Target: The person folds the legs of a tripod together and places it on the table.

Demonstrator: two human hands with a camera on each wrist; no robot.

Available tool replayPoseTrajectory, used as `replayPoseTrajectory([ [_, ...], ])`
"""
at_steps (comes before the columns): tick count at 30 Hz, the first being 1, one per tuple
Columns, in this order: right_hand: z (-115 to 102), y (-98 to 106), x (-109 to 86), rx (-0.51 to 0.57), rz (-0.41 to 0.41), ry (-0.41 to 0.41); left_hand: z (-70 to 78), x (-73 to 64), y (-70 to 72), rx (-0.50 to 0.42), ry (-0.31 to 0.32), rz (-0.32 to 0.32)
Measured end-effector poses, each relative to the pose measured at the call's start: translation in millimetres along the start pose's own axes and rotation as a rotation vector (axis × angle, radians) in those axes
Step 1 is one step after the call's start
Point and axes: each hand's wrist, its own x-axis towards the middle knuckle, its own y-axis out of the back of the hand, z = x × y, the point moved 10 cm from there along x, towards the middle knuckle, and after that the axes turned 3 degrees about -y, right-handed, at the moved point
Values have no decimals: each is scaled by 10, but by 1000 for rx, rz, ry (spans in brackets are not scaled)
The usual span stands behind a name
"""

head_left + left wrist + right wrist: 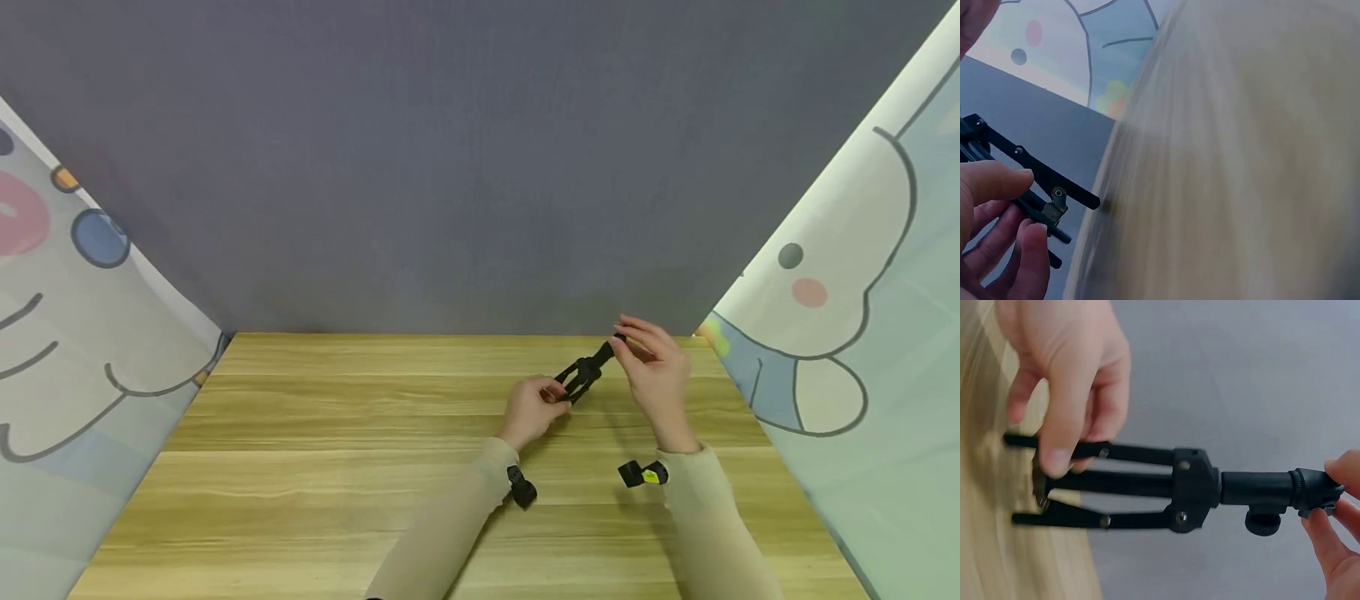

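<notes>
A small black tripod [586, 372] is held in the air between both hands over the table's far right part. My left hand [532, 410] grips its leg end, thumb and fingers around the centre tube and legs. In the right wrist view the legs [1141, 520] lie partly folded along the tube, with a knob [1263, 524] under the upper section. My right hand [656, 371] pinches the head end [1316, 490] between thumb and fingertips. From the left wrist, a hinged leg [1063, 182] and metal brace [1055, 206] show; the head end is out of that view.
Beneath the hands lies a wood-grain table [315, 467]. A grey panel [450, 167] rises behind its far edge. Cartoon-printed sheets hang at the left [67, 333] and right [847, 333]. Each wrist wears a black strapped camera.
</notes>
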Motion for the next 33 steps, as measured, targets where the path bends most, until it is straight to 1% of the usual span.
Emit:
replayPoseTrajectory([
  [3, 120, 64, -9, 38, 27, -59, 25, 10, 108, 40, -32, 13],
  [6, 294, 126, -40, 77, 56, -133, 63, 15, 207, 73, -87, 22],
  [8, 424, 162, -73, 85, 75, -168, 107, 8, 270, 110, -129, 27],
  [13, 842, 250, -190, 39, 144, -269, 242, -20, 399, 269, -245, 56],
  [15, 992, 272, -249, 23, 166, -331, 272, -25, 436, 326, -276, 65],
  [17, 1101, 282, -310, 23, 180, -397, 280, -20, 465, 360, -297, 71],
  [19, 1221, 269, -385, 61, 184, -470, 268, -8, 494, 366, -297, 64],
  [21, 1339, 230, -457, 132, 181, -532, 237, 9, 521, 359, -285, 52],
  [23, 1448, 176, -527, 212, 171, -586, 213, 21, 554, 348, -272, 39],
  [25, 1537, 115, -589, 255, 138, -620, 190, 30, 585, 351, -260, 27],
  [26, 1564, 89, -610, 253, 115, -623, 174, 35, 597, 358, -251, 19],
  [28, 1616, 49, -648, 208, 59, -625, 147, 43, 617, 374, -236, 4],
  [31, 1673, 16, -689, 91, -24, -612, 99, 62, 635, 397, -210, -21],
  [33, 1714, 5, -707, 24, -65, -605, 72, 77, 640, 398, -198, -38],
])
